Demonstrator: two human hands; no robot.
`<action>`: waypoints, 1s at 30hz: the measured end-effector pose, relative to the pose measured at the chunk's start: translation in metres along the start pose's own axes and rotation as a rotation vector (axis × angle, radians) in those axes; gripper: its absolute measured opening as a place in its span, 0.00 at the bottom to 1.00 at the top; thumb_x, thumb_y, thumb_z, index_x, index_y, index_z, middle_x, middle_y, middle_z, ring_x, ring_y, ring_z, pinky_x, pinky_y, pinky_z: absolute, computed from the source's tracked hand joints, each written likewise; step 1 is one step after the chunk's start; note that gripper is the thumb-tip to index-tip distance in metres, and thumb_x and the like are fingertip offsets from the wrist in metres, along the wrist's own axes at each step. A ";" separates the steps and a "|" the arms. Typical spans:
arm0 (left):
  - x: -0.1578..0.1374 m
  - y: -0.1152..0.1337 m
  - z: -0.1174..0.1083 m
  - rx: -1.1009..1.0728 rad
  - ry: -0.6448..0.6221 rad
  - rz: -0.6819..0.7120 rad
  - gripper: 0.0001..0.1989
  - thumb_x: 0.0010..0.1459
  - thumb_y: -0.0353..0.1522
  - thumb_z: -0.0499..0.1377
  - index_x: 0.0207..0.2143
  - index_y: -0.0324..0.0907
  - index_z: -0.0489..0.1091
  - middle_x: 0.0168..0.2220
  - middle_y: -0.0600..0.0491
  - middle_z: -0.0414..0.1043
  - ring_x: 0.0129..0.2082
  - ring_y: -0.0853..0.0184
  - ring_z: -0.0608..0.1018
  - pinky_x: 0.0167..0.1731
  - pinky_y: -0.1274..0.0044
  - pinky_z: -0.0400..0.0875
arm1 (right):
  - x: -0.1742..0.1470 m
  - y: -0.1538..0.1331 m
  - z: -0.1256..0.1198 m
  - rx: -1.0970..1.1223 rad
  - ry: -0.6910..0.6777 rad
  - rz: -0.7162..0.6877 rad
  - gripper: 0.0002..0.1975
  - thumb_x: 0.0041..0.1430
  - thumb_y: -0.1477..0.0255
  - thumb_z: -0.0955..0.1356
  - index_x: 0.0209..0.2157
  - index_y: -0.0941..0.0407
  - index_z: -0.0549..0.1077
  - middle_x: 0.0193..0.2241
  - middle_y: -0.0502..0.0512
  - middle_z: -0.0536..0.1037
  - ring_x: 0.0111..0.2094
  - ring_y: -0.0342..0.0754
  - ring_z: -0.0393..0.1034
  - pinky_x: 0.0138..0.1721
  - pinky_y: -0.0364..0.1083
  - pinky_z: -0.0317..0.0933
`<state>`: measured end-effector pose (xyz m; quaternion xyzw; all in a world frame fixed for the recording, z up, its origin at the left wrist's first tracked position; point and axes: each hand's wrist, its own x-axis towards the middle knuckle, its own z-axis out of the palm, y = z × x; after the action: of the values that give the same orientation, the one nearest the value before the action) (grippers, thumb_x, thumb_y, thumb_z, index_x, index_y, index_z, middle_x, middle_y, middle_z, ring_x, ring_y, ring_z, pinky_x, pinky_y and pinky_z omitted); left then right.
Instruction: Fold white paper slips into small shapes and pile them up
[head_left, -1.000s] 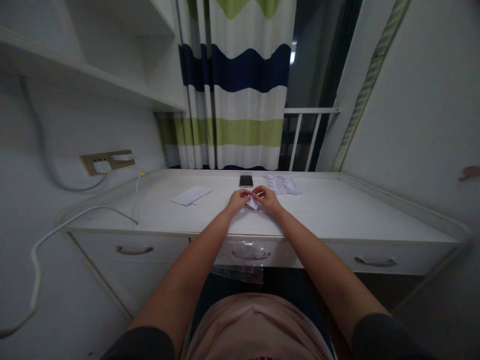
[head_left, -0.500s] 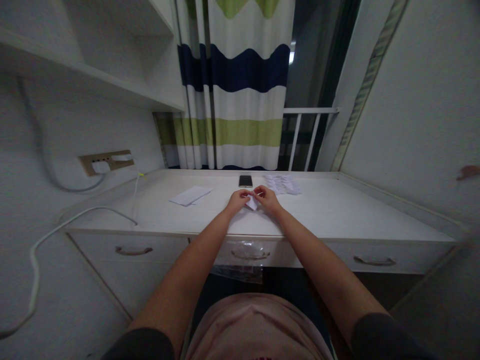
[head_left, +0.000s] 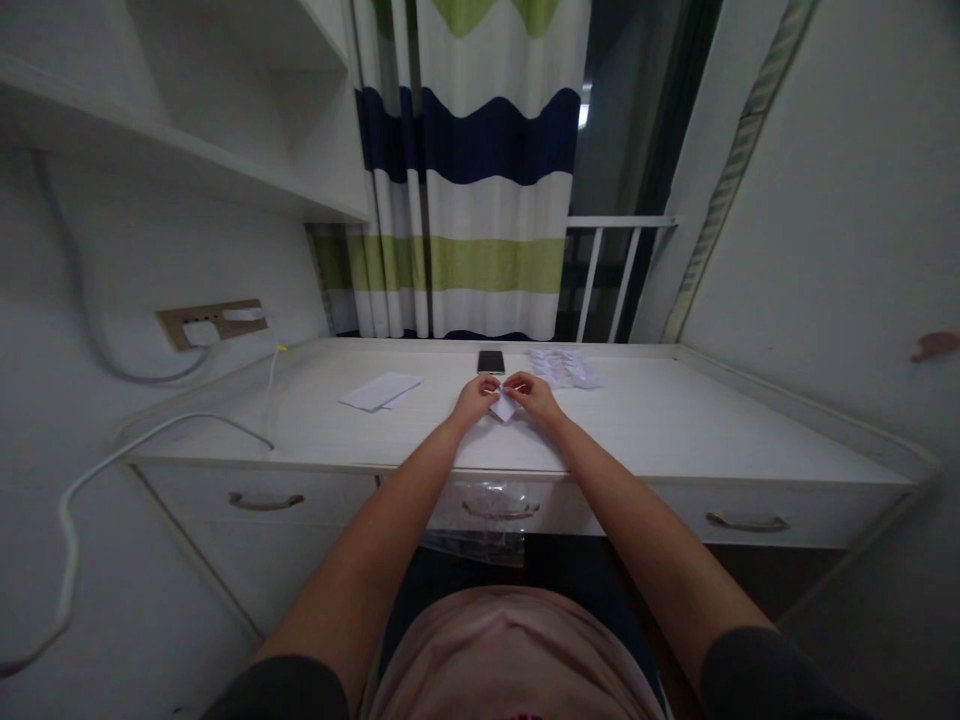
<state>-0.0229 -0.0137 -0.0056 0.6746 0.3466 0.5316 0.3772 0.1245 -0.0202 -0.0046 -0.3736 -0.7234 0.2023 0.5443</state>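
The person holds a small paper (head_left: pixel 502 408) at the centre of the frame, just below the phone (head_left: pixel 491 362). The left hand (head_left: pixel 475 398) and right hand (head_left: pixel 534 396) each have thumb and fingers pinched on its upper part. Compared with half a second ago, the right fingertips sit slightly further left, and the paper's lower corner has swung left too; the sheets (head_left: pixel 381 391) at left lie as before. That corner now points almost straight to the bottom edge (toward the person). Its long axis seems to run up and down the frame, though fingers hide much of it.
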 end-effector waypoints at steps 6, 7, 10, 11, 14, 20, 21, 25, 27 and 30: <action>0.001 0.000 0.001 0.018 0.015 0.054 0.04 0.44 0.26 0.60 0.25 0.38 0.67 0.26 0.55 0.69 0.28 0.72 0.72 0.35 0.76 0.70 | -0.002 -0.002 0.002 0.026 0.004 0.008 0.14 0.41 0.60 0.70 0.26 0.56 0.68 0.24 0.51 0.71 0.25 0.44 0.65 0.28 0.45 0.61; 0.001 0.000 0.000 0.021 0.012 0.055 0.03 0.44 0.26 0.60 0.25 0.38 0.67 0.26 0.54 0.70 0.29 0.71 0.72 0.36 0.76 0.70 | -0.002 -0.002 0.002 0.028 0.001 0.014 0.15 0.41 0.60 0.70 0.26 0.56 0.68 0.24 0.51 0.71 0.25 0.44 0.65 0.28 0.45 0.61; 0.001 0.000 -0.001 0.028 0.001 0.060 0.02 0.44 0.25 0.60 0.25 0.38 0.69 0.26 0.54 0.71 0.30 0.70 0.73 0.37 0.75 0.69 | -0.002 0.000 0.003 0.021 0.003 0.026 0.16 0.40 0.59 0.70 0.26 0.56 0.68 0.24 0.51 0.71 0.24 0.43 0.64 0.27 0.44 0.61; 0.001 0.000 -0.001 0.029 -0.002 0.061 0.02 0.44 0.25 0.60 0.24 0.38 0.69 0.26 0.53 0.71 0.30 0.70 0.73 0.37 0.75 0.69 | -0.002 0.000 0.003 0.018 0.006 0.023 0.16 0.41 0.59 0.70 0.26 0.56 0.68 0.24 0.51 0.71 0.24 0.43 0.64 0.27 0.44 0.61; 0.003 -0.003 -0.001 0.016 -0.003 0.060 0.02 0.44 0.26 0.60 0.24 0.37 0.69 0.25 0.54 0.71 0.28 0.71 0.73 0.36 0.76 0.68 | -0.001 0.001 0.002 0.012 0.008 0.000 0.15 0.43 0.59 0.69 0.26 0.57 0.68 0.24 0.52 0.71 0.24 0.43 0.64 0.27 0.44 0.61; 0.004 -0.006 0.000 -0.071 0.020 0.044 0.08 0.42 0.25 0.61 0.27 0.38 0.66 0.24 0.56 0.70 0.26 0.72 0.72 0.31 0.78 0.67 | 0.001 0.003 0.001 0.041 -0.039 0.007 0.14 0.45 0.60 0.67 0.27 0.57 0.70 0.24 0.51 0.71 0.26 0.43 0.65 0.27 0.43 0.61; 0.003 -0.005 0.000 -0.075 0.014 0.036 0.08 0.42 0.24 0.61 0.28 0.38 0.66 0.23 0.56 0.70 0.26 0.72 0.72 0.30 0.79 0.67 | 0.001 0.004 0.001 0.046 -0.041 0.009 0.14 0.45 0.60 0.67 0.28 0.57 0.70 0.24 0.51 0.71 0.26 0.43 0.65 0.26 0.42 0.60; 0.001 0.001 0.000 -0.073 0.006 0.014 0.06 0.44 0.23 0.58 0.28 0.38 0.66 0.22 0.57 0.69 0.24 0.72 0.72 0.27 0.80 0.65 | 0.001 0.008 0.003 0.049 -0.008 0.028 0.15 0.42 0.60 0.69 0.29 0.57 0.70 0.24 0.50 0.71 0.22 0.41 0.63 0.24 0.41 0.59; 0.000 0.003 0.000 -0.070 0.008 0.000 0.05 0.45 0.23 0.57 0.28 0.38 0.66 0.21 0.57 0.69 0.22 0.73 0.71 0.25 0.81 0.63 | 0.002 0.011 0.003 0.045 0.005 0.037 0.16 0.41 0.61 0.69 0.30 0.57 0.70 0.25 0.50 0.71 0.23 0.41 0.63 0.24 0.41 0.59; -0.002 0.004 0.000 -0.075 -0.006 0.009 0.06 0.44 0.26 0.59 0.28 0.38 0.66 0.21 0.57 0.69 0.22 0.73 0.71 0.26 0.80 0.64 | 0.003 0.013 0.003 0.036 0.006 0.038 0.16 0.41 0.61 0.70 0.29 0.58 0.71 0.26 0.52 0.72 0.24 0.41 0.64 0.26 0.42 0.60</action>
<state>-0.0232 -0.0174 -0.0030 0.6631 0.3224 0.5439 0.4006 0.1257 -0.0090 -0.0125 -0.3780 -0.7109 0.2244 0.5490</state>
